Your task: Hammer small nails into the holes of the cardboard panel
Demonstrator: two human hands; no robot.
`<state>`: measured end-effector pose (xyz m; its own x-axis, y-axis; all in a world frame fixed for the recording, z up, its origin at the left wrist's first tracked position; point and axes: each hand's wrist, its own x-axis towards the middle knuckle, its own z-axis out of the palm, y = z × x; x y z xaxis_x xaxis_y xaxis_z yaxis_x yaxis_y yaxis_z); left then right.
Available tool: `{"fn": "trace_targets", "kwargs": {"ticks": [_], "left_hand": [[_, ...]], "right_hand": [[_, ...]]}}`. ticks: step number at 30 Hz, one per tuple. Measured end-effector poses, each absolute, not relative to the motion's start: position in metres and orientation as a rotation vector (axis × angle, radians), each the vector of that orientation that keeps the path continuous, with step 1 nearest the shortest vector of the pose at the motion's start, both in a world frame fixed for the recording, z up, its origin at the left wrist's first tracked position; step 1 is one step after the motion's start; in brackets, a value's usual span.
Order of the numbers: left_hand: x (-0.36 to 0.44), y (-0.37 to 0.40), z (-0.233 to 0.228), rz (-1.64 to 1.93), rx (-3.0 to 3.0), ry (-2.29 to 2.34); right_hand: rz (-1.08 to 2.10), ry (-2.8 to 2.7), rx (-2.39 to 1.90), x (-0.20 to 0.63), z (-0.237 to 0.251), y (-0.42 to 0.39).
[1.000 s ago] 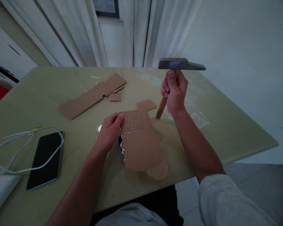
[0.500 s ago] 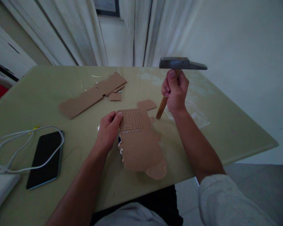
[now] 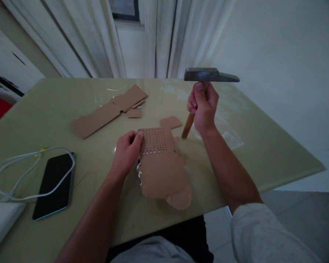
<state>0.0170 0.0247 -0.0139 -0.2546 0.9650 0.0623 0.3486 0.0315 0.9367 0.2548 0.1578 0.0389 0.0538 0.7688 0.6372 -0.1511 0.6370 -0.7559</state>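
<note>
My right hand (image 3: 204, 106) is closed round the wooden handle of a hammer (image 3: 201, 75), just below its grey metal head. The hammer is held up above the table, its head lying level across the top. My left hand (image 3: 129, 148) pinches the upper left edge of a brown cardboard piece (image 3: 163, 171), thumb on top. Rows of small holes mark the upper part of this cardboard, and a row of whitish dots runs along the lowest holes. Its left edge is torn and ragged. My left fingertips are hidden beneath it.
On the greenish table (image 3: 98, 212), a long cardboard strip (image 3: 98, 118) and a small cardboard scrap (image 3: 171, 122) lie beyond my hands. To the left are a dark phone-like slab (image 3: 53, 186), a white cable (image 3: 41, 149) and a white power strip (image 3: 5, 223). Clear plastic (image 3: 227, 135) lies at right.
Both hands keep their holds. The cardboard has turned very slightly, its lower end shifting left, and the hammer has barely moved.
</note>
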Motion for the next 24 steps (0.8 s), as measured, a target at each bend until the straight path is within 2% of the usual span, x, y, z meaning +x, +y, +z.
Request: {"fn": "trace_targets", "kwargs": {"ticks": [4,11,24], "left_hand": [[0.0141,0.0257,-0.0136,1.237,1.403,1.776],[0.0156,0.0272,-0.0118,1.286,1.208,1.614],[0.015,0.0271,-0.0139,1.332,1.16,1.669]], "right_hand": [[0.762,-1.358,-0.578,0.2557,0.0371,0.1591],[0.788,-1.355,-0.6,0.2544,0.0384,0.1573],[0.788,-1.41,-0.591,0.2542,0.0389,0.1543]]}}
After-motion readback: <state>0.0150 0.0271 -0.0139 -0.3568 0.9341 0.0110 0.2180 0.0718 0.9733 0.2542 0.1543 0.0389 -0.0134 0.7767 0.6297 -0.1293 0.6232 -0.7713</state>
